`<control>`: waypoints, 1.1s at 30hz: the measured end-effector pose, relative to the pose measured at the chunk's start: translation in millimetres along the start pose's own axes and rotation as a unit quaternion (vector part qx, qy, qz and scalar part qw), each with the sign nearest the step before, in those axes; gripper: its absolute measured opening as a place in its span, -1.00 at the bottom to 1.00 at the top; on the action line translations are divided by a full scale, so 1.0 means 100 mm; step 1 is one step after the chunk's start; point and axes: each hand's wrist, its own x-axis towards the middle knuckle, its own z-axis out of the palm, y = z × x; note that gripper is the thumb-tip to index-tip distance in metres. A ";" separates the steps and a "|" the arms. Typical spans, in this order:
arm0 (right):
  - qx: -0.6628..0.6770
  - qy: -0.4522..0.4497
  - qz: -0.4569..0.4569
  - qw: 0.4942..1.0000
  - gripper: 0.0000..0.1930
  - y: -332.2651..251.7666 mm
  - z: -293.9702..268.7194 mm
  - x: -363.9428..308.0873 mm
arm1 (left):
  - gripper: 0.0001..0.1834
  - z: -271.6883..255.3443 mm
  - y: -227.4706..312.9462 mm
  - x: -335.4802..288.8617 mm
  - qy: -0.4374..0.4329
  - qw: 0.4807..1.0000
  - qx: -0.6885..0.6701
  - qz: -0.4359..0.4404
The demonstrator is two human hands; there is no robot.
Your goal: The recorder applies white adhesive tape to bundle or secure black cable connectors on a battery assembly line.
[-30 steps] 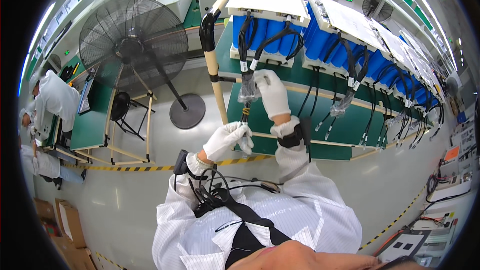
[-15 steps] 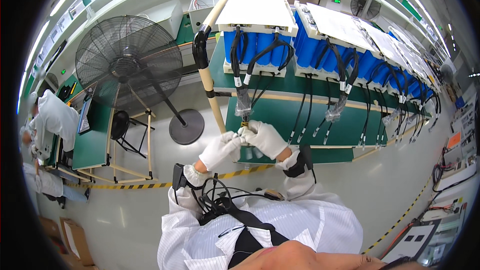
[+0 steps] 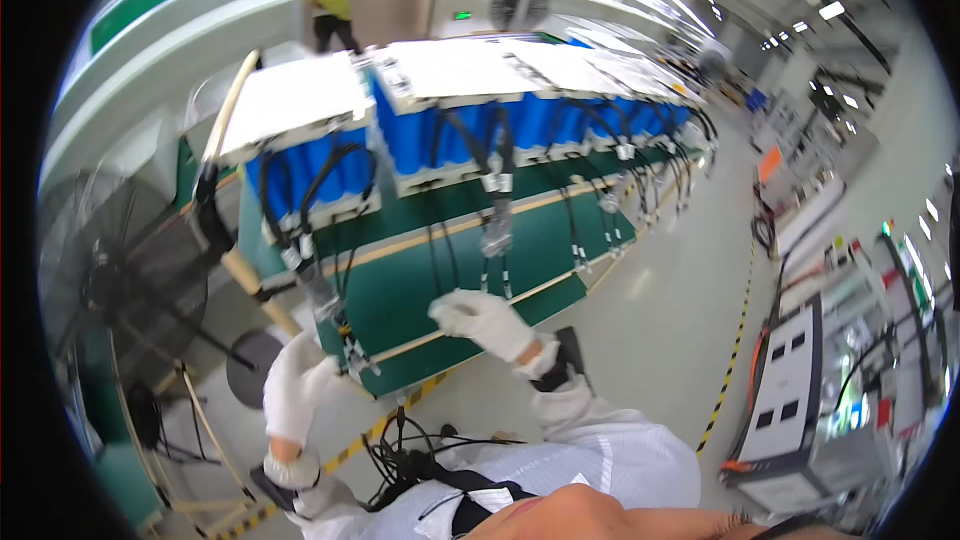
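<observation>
Both my hands wear white gloves. My left hand (image 3: 297, 387) is beside the hanging end of the nearest cable bundle (image 3: 350, 348), its fingers apart and, as far as the blur shows, holding nothing. That bundle is partly wrapped in clear plastic (image 3: 318, 290) and hangs from the nearest blue battery pack (image 3: 330, 178). My right hand (image 3: 487, 324) is just below a second plastic-wrapped cable bundle (image 3: 497, 230), with its fingers loosely bent and nothing seen in them. Black cables drop from the second blue battery pack (image 3: 412, 145) above it.
More packs with white tops (image 3: 560, 68) line the green bench (image 3: 420, 265) toward the far right. A beige tube frame (image 3: 235, 105) rises at its left end, near a large floor fan (image 3: 110, 280). Grey equipment (image 3: 790, 390) stands right; a person in yellow (image 3: 332, 2) is behind.
My hands have come off the nearest bundle's end and moved apart, the right one toward the second bundle. The view has swung right, bringing more grey equipment into sight.
</observation>
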 end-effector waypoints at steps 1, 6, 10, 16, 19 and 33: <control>0.047 0.024 0.011 0.999 -0.73 0.03 -0.27 -0.14 | -0.60 -0.05 -0.19 -0.06 0.015 0.994 -0.104 0.004; 0.112 0.250 -0.088 0.958 -0.78 -0.19 -1.49 -0.96 | -0.67 -0.13 0.26 -0.36 -0.034 0.935 -0.344 0.076; 0.049 0.371 -0.183 0.909 -0.83 -0.10 -2.56 -1.26 | -0.48 0.52 0.50 -0.15 -0.056 0.910 -0.379 0.156; 0.001 0.420 -0.265 0.868 -0.82 -0.30 -4.51 -1.14 | -0.47 1.94 0.92 0.02 -0.056 0.904 -0.413 0.096; -0.240 0.474 -0.193 0.825 -0.78 -0.70 -5.41 -0.89 | -0.52 2.74 1.71 0.25 -0.126 0.877 -0.461 0.044; -0.560 0.212 0.011 0.801 -0.66 -0.97 -7.85 1.63 | -0.56 3.77 3.11 0.48 -0.047 0.922 -0.384 -0.015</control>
